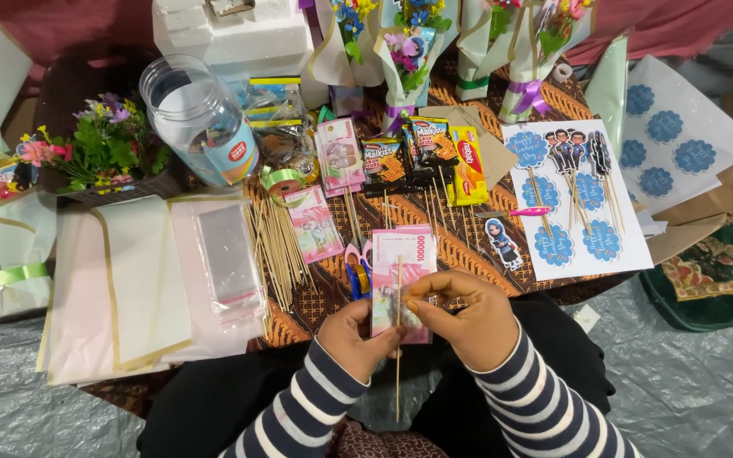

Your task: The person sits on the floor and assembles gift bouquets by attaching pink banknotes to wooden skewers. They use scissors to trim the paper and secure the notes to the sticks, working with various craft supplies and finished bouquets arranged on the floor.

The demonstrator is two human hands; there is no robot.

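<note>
Both hands meet at the near middle: the left hand [351, 337] and right hand [467, 318] pinch a pink banknote [400, 284] against an upright skewer [398, 339], its length running near to far.

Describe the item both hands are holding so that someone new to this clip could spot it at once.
Start at the patterned brown cloth on the low table. At its near edge, the left hand and right hand hold a pink banknote against a thin wooden skewer, unlike the banknotes lying flat beyond.
</note>
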